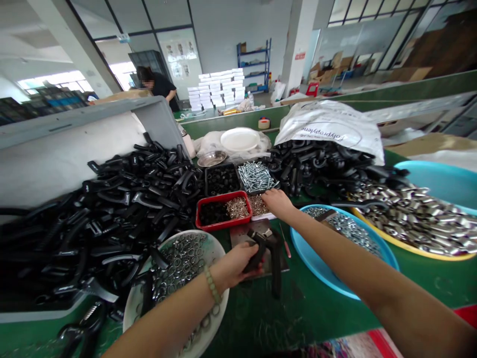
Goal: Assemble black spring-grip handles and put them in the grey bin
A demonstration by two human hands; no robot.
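Note:
My left hand [238, 262] is closed around a black plastic handle part [269, 248] that stands on a grey metal plate [246, 233] on the green table. My right hand [276, 203] reaches forward over a small tray of tiny metal parts [257, 205], its fingers curled down into it; what they pinch is hidden. A red tray [223, 210] with black bits and small screws sits just left of that hand. Behind it stand a black tray of black pieces [222, 180] and a tray of silver screws [255, 176].
A large heap of black handles [122, 209] fills the left. A white bowl of metal rings [186, 258] sits by my left wrist. Blue basins [335, 248] and a yellow-rimmed dish of shiny metal pieces [413, 219] stand right. Another person [156, 84] works far behind.

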